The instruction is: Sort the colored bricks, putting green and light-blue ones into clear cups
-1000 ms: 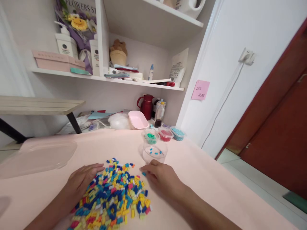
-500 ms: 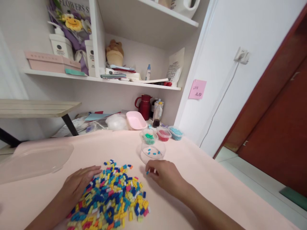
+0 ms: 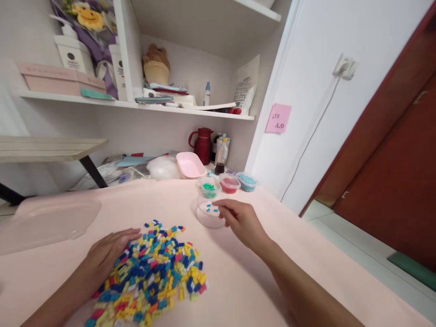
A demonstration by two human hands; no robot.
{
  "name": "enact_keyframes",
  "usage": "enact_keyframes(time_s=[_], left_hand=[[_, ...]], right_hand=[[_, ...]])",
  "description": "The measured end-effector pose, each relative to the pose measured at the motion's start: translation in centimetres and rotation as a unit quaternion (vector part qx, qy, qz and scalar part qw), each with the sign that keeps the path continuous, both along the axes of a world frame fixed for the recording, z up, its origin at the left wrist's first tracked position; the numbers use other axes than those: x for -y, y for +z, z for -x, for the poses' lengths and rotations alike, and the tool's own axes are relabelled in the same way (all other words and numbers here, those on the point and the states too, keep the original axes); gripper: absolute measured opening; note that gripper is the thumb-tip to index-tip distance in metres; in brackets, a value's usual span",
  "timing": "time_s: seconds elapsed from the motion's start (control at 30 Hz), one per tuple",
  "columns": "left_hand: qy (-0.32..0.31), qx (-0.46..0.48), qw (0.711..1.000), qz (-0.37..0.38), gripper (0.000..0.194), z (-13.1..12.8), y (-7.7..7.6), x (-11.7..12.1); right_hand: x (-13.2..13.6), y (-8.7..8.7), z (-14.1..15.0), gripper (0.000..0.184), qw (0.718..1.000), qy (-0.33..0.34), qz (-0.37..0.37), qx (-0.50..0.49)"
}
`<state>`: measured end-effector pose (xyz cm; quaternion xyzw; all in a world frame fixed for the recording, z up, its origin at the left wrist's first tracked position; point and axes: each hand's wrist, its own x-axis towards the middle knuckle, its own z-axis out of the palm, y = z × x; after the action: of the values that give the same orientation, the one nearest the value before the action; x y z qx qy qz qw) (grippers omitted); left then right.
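Observation:
My left hand (image 3: pixel 111 249) lies flat at the left edge of a loose heap of small plastic building bricks (image 3: pixel 158 268) in blue, teal, yellow, white and pink. Its fingers are stretched out and hold nothing I can see. My right hand (image 3: pixel 240 222) is over the right rim of a clear round bowl (image 3: pixel 207 222), fingers bent together in a pinch. Whatever is between the fingertips is hidden. A few small blue bricks (image 3: pixel 215 210) show inside the bowl; the hand covers part of it.
Behind the bowl stand small tubs of green pieces (image 3: pixel 208 187), red pieces (image 3: pixel 230 182) and light blue pieces (image 3: pixel 247 180). A pink basin (image 3: pixel 190 165) and red jug (image 3: pixel 203 146) are farther back. A clear plastic lid (image 3: pixel 51 222) lies at left, under a raised wooden stand (image 3: pixel 51 150).
My right hand has moved up and away, from beside the heap with a small blue brick at its fingertips to over the bowl. My left hand stays by the heap. The view has shifted slightly.

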<state>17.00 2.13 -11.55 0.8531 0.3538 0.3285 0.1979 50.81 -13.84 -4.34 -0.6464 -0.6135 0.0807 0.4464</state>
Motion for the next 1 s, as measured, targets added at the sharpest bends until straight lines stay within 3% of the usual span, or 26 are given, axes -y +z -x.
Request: enact_keyframes(time_s=[0.1, 0.2, 0.37, 0.63, 0.8, 0.9, 1.0], left_hand=[[0.000, -0.017, 1.000, 0.004, 0.049, 0.1, 0.0, -0.1], [-0.003, -0.038, 0.999, 0.001, 0.051, 0.2, 0.1, -0.3], [-0.004, -0.041, 0.999, 0.001, 0.052, 0.1, 0.3, -0.1], [-0.008, -0.049, 0.999, 0.016, 0.054, 0.0, 0.6, 0.1], [0.000, -0.048, 0.999, 0.017, 0.055, -0.3, 1.2, 0.5], [-0.003, -0.045, 0.999, 0.022, 0.053, -0.1, 0.9, 0.3], [-0.007, -0.047, 0.999, 0.026, 0.053, 0.1, 0.3, 0.0]], right_hand=[[0.6, 0.2, 1.7, 0.027, 0.989, 0.134, 0.053, 0.006], [0.6, -0.9, 2.9, 0.029, 0.974, 0.193, 0.090, 0.075], [0.1, -3.0, 3.3, 0.041, 0.957, 0.199, 0.138, 0.162], [0.9, -0.9, 2.6, 0.024, 0.948, 0.218, 0.185, 0.141], [1.0, -1.0, 2.1, 0.033, 0.946, 0.211, 0.184, 0.161], [1.2, -1.1, 2.4, 0.033, 0.941, 0.227, 0.195, 0.160], [1.3, -1.3, 3.0, 0.030, 0.946, 0.202, 0.195, 0.165]])
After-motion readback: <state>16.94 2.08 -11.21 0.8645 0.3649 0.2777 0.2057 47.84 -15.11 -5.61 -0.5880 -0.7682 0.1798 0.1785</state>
